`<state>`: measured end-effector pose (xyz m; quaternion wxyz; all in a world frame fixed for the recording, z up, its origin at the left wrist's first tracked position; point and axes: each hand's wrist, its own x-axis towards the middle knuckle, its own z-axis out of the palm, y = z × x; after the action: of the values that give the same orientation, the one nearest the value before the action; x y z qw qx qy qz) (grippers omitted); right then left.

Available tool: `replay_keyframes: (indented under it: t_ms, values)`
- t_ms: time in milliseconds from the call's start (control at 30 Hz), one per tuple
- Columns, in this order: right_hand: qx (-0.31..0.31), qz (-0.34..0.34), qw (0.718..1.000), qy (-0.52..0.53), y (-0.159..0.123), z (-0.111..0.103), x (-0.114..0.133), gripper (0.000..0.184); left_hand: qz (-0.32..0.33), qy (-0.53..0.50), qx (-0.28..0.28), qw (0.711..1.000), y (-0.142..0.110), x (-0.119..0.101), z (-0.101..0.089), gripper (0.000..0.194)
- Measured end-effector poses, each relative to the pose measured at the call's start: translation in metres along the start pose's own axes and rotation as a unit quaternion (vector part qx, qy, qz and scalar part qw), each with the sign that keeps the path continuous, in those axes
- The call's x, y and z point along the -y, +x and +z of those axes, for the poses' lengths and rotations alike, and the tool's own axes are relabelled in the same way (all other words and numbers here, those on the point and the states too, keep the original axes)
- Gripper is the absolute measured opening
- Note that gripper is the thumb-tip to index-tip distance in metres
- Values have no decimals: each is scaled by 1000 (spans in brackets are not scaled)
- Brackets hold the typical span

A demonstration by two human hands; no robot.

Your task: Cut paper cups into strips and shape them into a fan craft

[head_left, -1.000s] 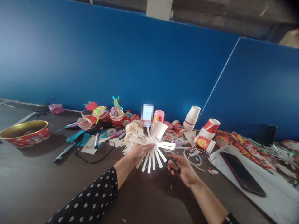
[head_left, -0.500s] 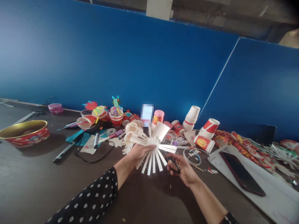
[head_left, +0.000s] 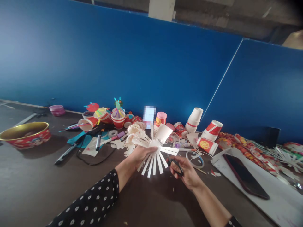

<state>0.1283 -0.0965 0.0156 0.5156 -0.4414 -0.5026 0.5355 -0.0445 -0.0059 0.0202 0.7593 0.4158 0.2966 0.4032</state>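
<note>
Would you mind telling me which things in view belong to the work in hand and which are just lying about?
In use:
strip-cut white cup, in the left hand
black-handled scissors, in the right hand

Apparently just lying about:
dark phone
gold-lined red bowl
pink tub
stacked cups

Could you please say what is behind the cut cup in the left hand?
Behind the cut cup, a pink-topped red container and white scraps show partly; whatever the cup and left hand cover cannot be seen.
</note>
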Motion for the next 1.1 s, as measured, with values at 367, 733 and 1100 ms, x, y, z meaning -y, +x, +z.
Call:
replay_keyframes:
  t_ms: [367,733,1100]
  values:
    - [5,-2,1000,-19,-1,-1,2,37,-6,-40,56,998,2,2,-7,38]
    - [17,0,1000,-12,-2,-2,6,38,-3,-17,22,1000,-1,-4,-6,28]
    - [14,13,1000,-11,-4,0,9,39,52,-27,20,998,6,2,-9,34]
